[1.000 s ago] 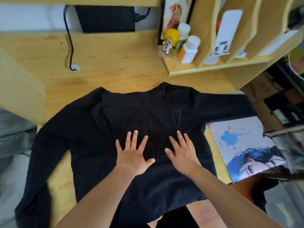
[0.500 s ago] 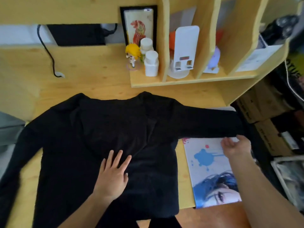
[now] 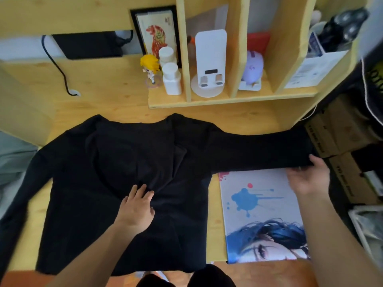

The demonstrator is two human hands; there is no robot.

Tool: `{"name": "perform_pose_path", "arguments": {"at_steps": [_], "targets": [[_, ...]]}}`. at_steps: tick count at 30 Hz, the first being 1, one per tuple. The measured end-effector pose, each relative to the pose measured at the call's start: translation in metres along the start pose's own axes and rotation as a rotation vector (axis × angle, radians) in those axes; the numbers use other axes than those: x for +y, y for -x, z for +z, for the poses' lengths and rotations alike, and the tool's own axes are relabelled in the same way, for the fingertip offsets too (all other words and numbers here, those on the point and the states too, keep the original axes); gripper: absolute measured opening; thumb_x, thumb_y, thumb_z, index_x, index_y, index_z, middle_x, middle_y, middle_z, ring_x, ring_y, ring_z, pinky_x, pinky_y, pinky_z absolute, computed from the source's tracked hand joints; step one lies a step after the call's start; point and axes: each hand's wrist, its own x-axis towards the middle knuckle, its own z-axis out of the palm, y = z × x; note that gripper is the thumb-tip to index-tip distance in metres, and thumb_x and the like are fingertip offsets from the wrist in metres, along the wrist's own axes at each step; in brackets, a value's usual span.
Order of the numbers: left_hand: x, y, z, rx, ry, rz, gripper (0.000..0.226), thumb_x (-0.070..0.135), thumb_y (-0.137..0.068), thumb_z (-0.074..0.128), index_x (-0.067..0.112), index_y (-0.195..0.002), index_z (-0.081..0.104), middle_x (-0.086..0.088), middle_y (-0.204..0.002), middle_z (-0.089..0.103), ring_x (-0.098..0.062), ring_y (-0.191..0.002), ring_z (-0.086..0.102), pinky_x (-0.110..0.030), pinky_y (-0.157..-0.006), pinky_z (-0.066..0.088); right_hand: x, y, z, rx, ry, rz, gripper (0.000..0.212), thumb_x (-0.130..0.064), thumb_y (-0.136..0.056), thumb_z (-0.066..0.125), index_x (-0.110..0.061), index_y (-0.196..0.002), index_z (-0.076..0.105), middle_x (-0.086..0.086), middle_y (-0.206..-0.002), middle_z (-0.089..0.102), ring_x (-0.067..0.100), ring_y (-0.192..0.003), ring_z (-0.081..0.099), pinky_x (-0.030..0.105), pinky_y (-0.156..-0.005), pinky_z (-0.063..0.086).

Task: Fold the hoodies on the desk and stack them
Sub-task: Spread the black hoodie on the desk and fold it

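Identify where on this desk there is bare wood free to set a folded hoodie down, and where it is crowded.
Free: the wood behind the black hoodie, between the cable and the shelf unit. Crowded: the poster under the right hand, and the left hand on the hoodie.

A hoodie (image 3: 128,183) lies spread on the desk (image 3: 99,96), its right sleeve (image 3: 259,150) reaching past the desk's right edge. A poster (image 3: 259,214) lies right of it, a shelf unit (image 3: 228,100) behind.
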Motion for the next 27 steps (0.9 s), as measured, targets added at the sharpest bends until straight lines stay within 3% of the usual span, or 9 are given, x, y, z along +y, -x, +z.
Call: {"name": "perform_pose_path", "arguments": {"at_steps": [4,7,10,13,15,17,19,21,27], "targets": [[-0.01,0.001,-0.004,-0.033,0.015,0.059,0.06,0.035,-0.104,0.045,0.028,-0.16,0.025,0.0,-0.171,0.009,-0.026,-0.158,-0.002,-0.044,-0.127,0.017,0.003,0.037,0.025,-0.052,0.109,-0.18,0.03,-0.008,-0.095,0.056,-0.008,-0.124,0.065,0.01,-0.119,0.072,0.023,-0.109,0.071,0.034,-0.097,0.054],[-0.026,0.003,-0.019,0.06,0.043,0.158,0.055,0.039,-0.104,0.047,0.032,-0.157,0.034,0.002,-0.17,0.016,-0.025,-0.158,-0.002,-0.044,-0.128,0.006,0.023,0.081,0.059,0.026,0.379,-0.405,0.018,-0.009,-0.096,0.058,-0.016,-0.08,0.062,0.001,-0.085,0.067,0.005,-0.079,0.067,0.022,-0.078,0.054],[-0.054,0.019,-0.057,0.243,0.67,0.031,0.041,0.032,-0.103,0.057,0.032,-0.144,0.054,0.007,-0.158,0.04,-0.012,-0.151,0.025,-0.033,-0.124,0.021,0.062,0.129,0.088,-0.05,0.781,-0.742,0.047,-0.018,-0.097,0.058,-0.013,-0.056,0.036,0.001,-0.056,0.036,0.003,-0.048,0.036,0.026,-0.052,0.035],[-0.11,0.042,-0.089,0.279,1.412,-0.119,0.026,0.025,-0.104,0.056,0.026,-0.128,0.067,0.008,-0.135,0.065,-0.009,-0.132,0.054,-0.037,-0.117,0.037,0.137,0.171,0.1,-0.348,1.14,-1.182,0.053,-0.02,-0.094,0.057,0.002,-0.048,0.043,0.01,-0.051,0.041,0.016,-0.057,0.046,0.034,-0.061,0.035],[-0.158,0.049,-0.091,0.227,1.803,-0.144,0.031,0.026,-0.106,0.048,0.017,-0.132,0.062,-0.003,-0.133,0.068,-0.021,-0.128,0.06,-0.046,-0.114,0.041,0.209,0.181,0.095,-0.64,1.419,-1.416,0.032,-0.018,-0.091,0.06,0.003,-0.067,0.064,0.019,-0.073,0.061,0.03,-0.083,0.054,0.038,-0.079,0.049],[-0.203,0.048,-0.079,0.106,2.064,-0.183,0.042,0.035,-0.107,0.042,0.014,-0.142,0.054,-0.012,-0.136,0.065,-0.031,-0.13,0.059,-0.052,-0.11,0.043,0.281,0.183,0.079,-0.998,1.966,-1.232,0.036,-0.02,-0.093,0.058,-0.004,-0.124,0.063,0.02,-0.13,0.058,0.034,-0.128,0.043,0.05,-0.109,0.041],[-0.234,0.037,-0.06,-0.057,2.128,-0.283,0.055,0.049,-0.105,0.042,0.015,-0.148,0.048,-0.016,-0.139,0.061,-0.037,-0.129,0.058,-0.058,-0.109,0.042,0.327,0.185,0.06,-1.069,2.387,-0.792,0.074,-0.021,-0.096,0.051,-0.019,-0.16,0.013,0.014,-0.166,0.01,0.036,-0.152,0.005,0.054,-0.124,0.009],[-0.249,0.023,-0.041,-0.191,2.077,-0.389,0.062,0.06,-0.102,0.042,0.017,-0.147,0.047,-0.016,-0.138,0.06,-0.037,-0.126,0.059,-0.061,-0.11,0.041,0.347,0.192,0.051,-0.952,2.441,-0.697,0.08,-0.023,-0.099,0.046,-0.026,-0.161,-0.005,0.008,-0.168,-0.006,0.032,-0.154,-0.004,0.047,-0.125,-0.002],[-0.244,-0.004,-0.032,-0.176,1.916,-0.608,0.071,0.071,-0.095,0.048,0.017,-0.141,0.05,-0.013,-0.131,0.063,-0.035,-0.113,0.065,-0.055,-0.101,0.049,0.323,0.191,0.053,-0.566,2.33,-0.745,0.06,-0.023,-0.097,0.05,-0.021,-0.155,0.034,0.008,-0.162,0.028,0.028,-0.147,0.025,0.039,-0.124,0.015]]}}
